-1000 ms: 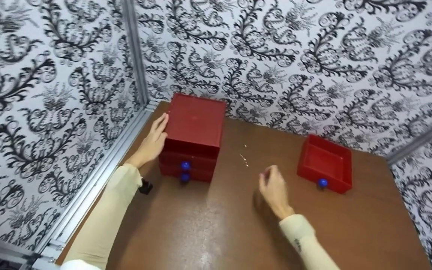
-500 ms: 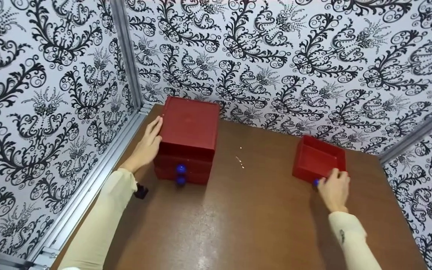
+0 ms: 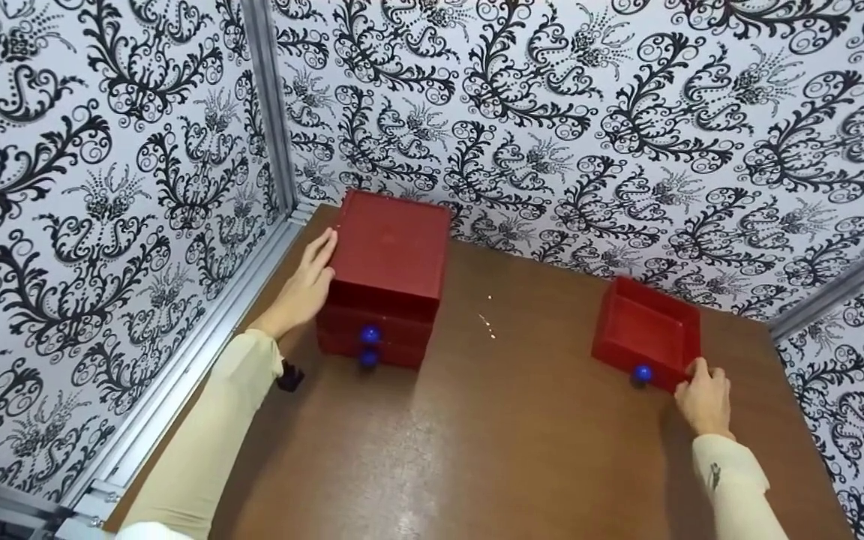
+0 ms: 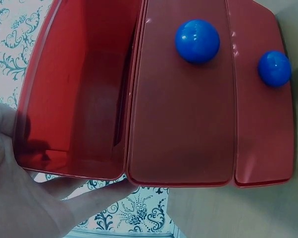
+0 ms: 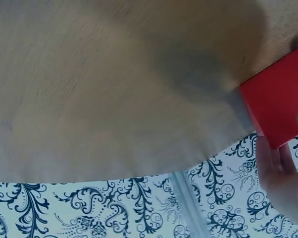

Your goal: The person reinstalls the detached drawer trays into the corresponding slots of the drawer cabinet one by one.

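A small red drawer cabinet [image 3: 391, 244] stands at the back left, its top slot hollow in the left wrist view. Two drawers with blue knobs [image 4: 197, 41] fill the lower slots. My left hand [image 3: 301, 292] rests on the cabinet's left side, fingers straight along it. To the right, a loose red drawer [image 3: 646, 330] lies on the table with its blue knob [image 3: 642, 373] facing me. My right hand [image 3: 704, 401] holds this drawer at its front right corner, and in the right wrist view the fingers bend round the red corner.
White specks [image 3: 487, 322] lie on the brown table [image 3: 507, 435] between cabinet and drawer. Patterned walls [image 3: 522, 112] close off the back and both sides. A metal rail [image 3: 199, 330] runs along the left edge.
My right hand has moved right from mid-table, past the drawer's knob, to its front right corner. The left hand has stayed on the cabinet, and the drawer has hardly moved.
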Motion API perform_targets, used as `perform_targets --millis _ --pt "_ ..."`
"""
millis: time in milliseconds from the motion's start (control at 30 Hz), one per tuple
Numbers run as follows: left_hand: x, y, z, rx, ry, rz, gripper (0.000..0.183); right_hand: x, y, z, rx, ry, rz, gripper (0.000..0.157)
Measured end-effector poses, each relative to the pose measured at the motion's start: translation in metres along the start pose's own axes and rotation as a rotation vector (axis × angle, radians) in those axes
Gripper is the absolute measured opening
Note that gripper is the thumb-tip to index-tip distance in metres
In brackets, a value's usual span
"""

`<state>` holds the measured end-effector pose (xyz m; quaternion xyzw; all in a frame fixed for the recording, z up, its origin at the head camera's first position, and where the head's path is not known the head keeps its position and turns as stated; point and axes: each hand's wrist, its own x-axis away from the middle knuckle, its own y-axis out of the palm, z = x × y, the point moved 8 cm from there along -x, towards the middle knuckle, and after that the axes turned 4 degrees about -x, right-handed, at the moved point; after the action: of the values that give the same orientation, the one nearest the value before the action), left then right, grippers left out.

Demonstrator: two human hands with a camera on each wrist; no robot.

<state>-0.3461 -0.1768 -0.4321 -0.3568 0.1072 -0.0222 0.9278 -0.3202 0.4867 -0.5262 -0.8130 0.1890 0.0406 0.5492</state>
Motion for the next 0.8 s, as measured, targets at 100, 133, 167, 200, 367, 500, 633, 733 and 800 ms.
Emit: perform_targets --millis 100,133,167,200,367,500,633,733,800 --pt "-0.001 0.0 0.003 0.005 0.005 -0.001 0.055 0.001 -0.004 0.005 -0.004 0.035 0.029 0.024" --pt "-0.001 0.0 0.004 0.004 0.005 -0.001 0.055 0.001 -0.004 0.007 -0.004 0.055 0.026 0.025" --pt "-0.002 0.0 0.005 0.004 0.008 -0.001 0.055 0.001 -0.004 0.01 -0.001 0.073 0.013 0.026" --pt "-0.002 0.0 0.005 0.006 0.008 -0.002 0.055 0.002 -0.004 0.012 0.003 0.084 0.004 0.026" --pt "-0.001 0.001 0.006 0.005 0.014 0.006 0.055 0.005 -0.004 0.017 0.012 0.067 -0.003 0.028" --pt "-0.001 0.001 0.005 0.005 0.013 0.013 0.055 0.004 -0.003 0.017 0.016 0.049 -0.004 0.026" --pt "-0.001 0.001 0.003 0.0 0.006 0.018 0.055 0.001 -0.003 0.017 0.035 0.02 -0.005 0.022" --pt "0.0 0.0 0.002 0.002 0.004 0.024 0.055 -0.002 -0.002 0.017 0.049 -0.02 0.005 0.02" --pt "0.001 0.0 0.001 0.002 0.001 0.025 0.055 -0.003 0.0 0.018 0.055 -0.037 -0.001 0.018"
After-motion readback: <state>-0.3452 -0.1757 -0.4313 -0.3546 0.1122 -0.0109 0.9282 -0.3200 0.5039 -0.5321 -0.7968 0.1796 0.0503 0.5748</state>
